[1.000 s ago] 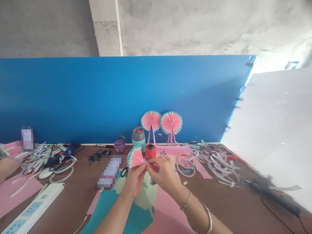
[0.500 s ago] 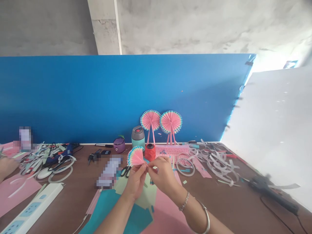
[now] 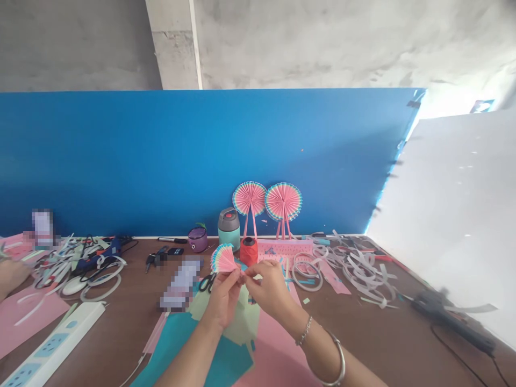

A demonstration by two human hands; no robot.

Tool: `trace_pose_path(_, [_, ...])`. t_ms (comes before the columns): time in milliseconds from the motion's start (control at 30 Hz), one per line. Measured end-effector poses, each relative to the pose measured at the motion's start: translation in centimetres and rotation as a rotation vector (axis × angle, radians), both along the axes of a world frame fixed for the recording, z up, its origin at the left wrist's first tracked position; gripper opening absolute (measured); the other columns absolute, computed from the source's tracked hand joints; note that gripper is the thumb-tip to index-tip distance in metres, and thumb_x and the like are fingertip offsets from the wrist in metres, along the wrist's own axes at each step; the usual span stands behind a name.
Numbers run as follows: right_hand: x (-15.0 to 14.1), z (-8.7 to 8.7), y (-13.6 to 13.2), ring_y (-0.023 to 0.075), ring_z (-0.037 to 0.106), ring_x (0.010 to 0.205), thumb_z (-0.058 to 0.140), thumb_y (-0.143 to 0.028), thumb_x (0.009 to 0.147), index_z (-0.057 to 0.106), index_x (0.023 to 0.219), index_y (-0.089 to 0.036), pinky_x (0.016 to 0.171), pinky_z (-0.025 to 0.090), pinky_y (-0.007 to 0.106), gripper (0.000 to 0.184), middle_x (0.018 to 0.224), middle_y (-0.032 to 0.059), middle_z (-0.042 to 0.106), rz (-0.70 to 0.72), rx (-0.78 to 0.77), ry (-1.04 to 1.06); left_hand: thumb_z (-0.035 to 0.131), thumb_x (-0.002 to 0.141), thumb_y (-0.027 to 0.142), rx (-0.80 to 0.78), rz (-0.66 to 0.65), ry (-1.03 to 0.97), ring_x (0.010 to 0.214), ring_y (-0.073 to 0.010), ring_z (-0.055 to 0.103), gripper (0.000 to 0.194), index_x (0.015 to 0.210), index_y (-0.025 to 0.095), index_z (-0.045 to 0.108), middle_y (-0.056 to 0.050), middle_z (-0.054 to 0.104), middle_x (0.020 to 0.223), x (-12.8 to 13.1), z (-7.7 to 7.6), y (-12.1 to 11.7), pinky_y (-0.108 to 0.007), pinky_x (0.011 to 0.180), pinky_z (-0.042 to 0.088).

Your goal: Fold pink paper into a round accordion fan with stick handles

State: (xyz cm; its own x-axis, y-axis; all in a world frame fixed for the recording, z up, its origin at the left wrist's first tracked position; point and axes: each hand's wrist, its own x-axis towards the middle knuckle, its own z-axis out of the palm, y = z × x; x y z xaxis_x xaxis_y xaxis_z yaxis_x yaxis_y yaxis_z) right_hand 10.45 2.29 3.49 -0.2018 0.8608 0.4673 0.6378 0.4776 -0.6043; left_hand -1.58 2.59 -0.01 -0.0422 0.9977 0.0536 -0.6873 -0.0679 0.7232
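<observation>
A pleated paper fan point(image 3: 223, 259), pink with a yellow and blue edge, is partly spread above the table. My left hand point(image 3: 224, 298) pinches it near its gathered end. Close beside, my right hand point(image 3: 266, 284) has thumb and forefinger pinched at that same end; the fingers hide exactly what they grip there. Below the hands lie sheets of pale green paper point(image 3: 245, 324), teal paper point(image 3: 177, 344) and pink paper point(image 3: 278, 349). Black-handled scissors point(image 3: 206, 283) lie partly under the fan.
Two round paper fans point(image 3: 283, 201) lean on the blue partition point(image 3: 121, 161). A teal flask point(image 3: 229, 231), red container point(image 3: 249, 251) and purple pot point(image 3: 197, 240) stand nearby. A glue gun point(image 3: 451, 320) lies right, a power strip point(image 3: 52, 344) left. Another person's hand point(image 3: 12, 277) is far left.
The fan in my left hand is folded a little narrower and lower than half a second ago. Both hands stay almost in place, fingers still pinched at its end.
</observation>
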Motion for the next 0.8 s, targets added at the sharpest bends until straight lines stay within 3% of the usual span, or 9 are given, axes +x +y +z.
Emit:
trace_pose_path(300, [0.5, 0.6, 0.2, 0.0156, 0.058, 0.067, 0.051, -0.012, 0.072, 0.066, 0.059, -0.020, 0.078, 0.041, 0.030, 0.021, 0.062, 0.0009, 0.066, -0.006, 0.011, 0.044, 0.077, 0.064, 0.028, 0.042, -0.004, 0.130, 0.078, -0.0151, 0.062, 0.020, 0.077, 0.015, 0.069, -0.003, 0.068, 0.077, 0.9, -0.2, -0.7, -0.027, 0.078, 0.048])
trace_pose_path(400, [0.6, 1.0, 0.3, 0.0147, 0.059, 0.060, 0.051, -0.016, 0.073, 0.064, 0.059, -0.019, 0.064, 0.046, 0.026, 0.020, 0.059, 0.0012, 0.064, 0.053, -0.091, 0.115, 0.078, 0.062, 0.025, -0.001, 0.035, 0.075, 0.075, -0.0134, 0.062, 0.018, 0.075, 0.016, 0.070, -0.001, 0.068, 0.074, 0.8, -0.3, -0.5, -0.026, 0.078, 0.048])
trace_pose_path(533, [0.8, 0.9, 0.6, 0.0096, 0.052, 0.044, 0.054, -0.027, 0.074, 0.062, 0.064, -0.016, 0.042, 0.042, 0.020, 0.016, 0.061, 0.0009, 0.061, 0.112, -0.371, 0.308, 0.080, 0.058, 0.022, -0.035, -0.009, -0.040, 0.070, -0.0119, 0.062, 0.017, 0.070, 0.014, 0.071, -0.002, 0.069, 0.072, 0.5, -0.2, -0.2, -0.024, 0.074, 0.048])
trace_pose_path(633, [0.9, 0.7, 0.8, 0.0083, 0.048, 0.041, 0.058, -0.033, 0.073, 0.059, 0.065, -0.016, 0.040, 0.042, 0.019, 0.019, 0.051, -0.0024, 0.053, 0.115, -0.492, 0.415, 0.081, 0.056, 0.021, -0.037, -0.044, -0.083, 0.068, -0.0106, 0.062, 0.017, 0.069, 0.014, 0.072, -0.002, 0.069, 0.070, 0.4, 0.1, -0.2, -0.021, 0.070, 0.049])
trace_pose_path(800, [0.7, 0.8, 0.7, 0.0073, 0.045, 0.040, 0.060, -0.034, 0.072, 0.057, 0.065, -0.016, 0.040, 0.039, 0.019, 0.020, 0.050, -0.0036, 0.051, 0.110, -0.500, 0.421, 0.081, 0.058, 0.023, -0.059, -0.042, -0.051, 0.063, -0.0080, 0.058, 0.016, 0.068, 0.014, 0.071, -0.001, 0.067, 0.067, 0.4, 0.1, -0.1, -0.019, 0.065, 0.047])
